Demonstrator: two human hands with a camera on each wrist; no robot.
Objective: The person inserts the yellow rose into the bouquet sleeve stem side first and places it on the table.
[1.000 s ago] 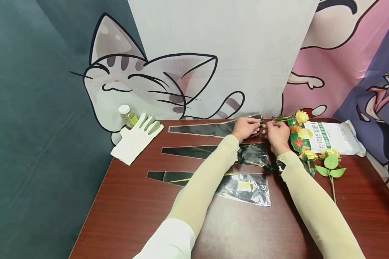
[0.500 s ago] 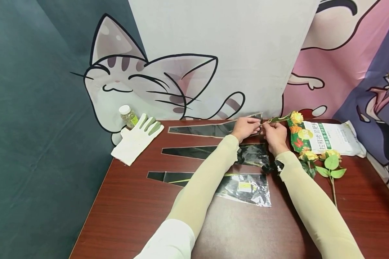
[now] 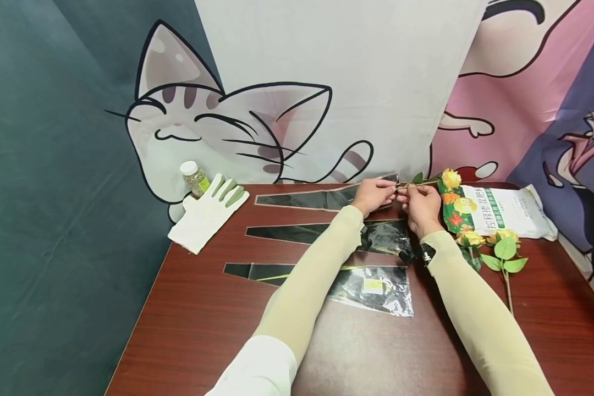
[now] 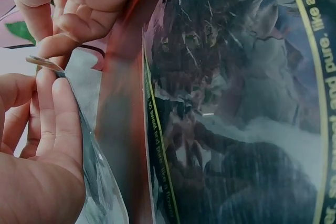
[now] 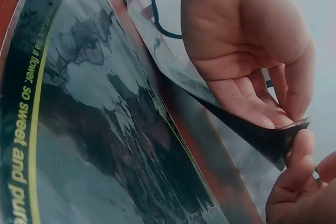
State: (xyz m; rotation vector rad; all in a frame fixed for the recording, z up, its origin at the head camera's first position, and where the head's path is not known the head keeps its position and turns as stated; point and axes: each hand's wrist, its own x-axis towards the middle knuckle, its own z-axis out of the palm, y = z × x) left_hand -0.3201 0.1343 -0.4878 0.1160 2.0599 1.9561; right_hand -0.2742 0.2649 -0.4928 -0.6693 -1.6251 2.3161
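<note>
At the far edge of the table, my left hand (image 3: 373,196) pinches the open end of a black-and-clear flower sleeve (image 3: 302,199). In the left wrist view its fingers hold the raised lip of that sleeve (image 4: 100,182). My right hand (image 3: 422,208) pinches the stem of a yellow artificial rose (image 3: 450,179), whose bloom points right, beyond the fingers. Both hands' fingertips nearly meet at the sleeve's mouth; the stem's lower end is hidden there. In the right wrist view, the sleeve's dark corner (image 5: 278,142) lies between the two hands.
Two more sleeves, a middle one (image 3: 282,232) and a nearer one (image 3: 376,294), lie flat below. A fertilizer bag (image 3: 507,209) and other yellow roses (image 3: 470,237) lie at right. A white glove (image 3: 205,220) and a white-capped bottle (image 3: 195,179) are at left.
The rose has shifted slightly left toward the sleeve's mouth, and my right hand has moved a little closer to the left one. The left hand stays in place on the sleeve.
</note>
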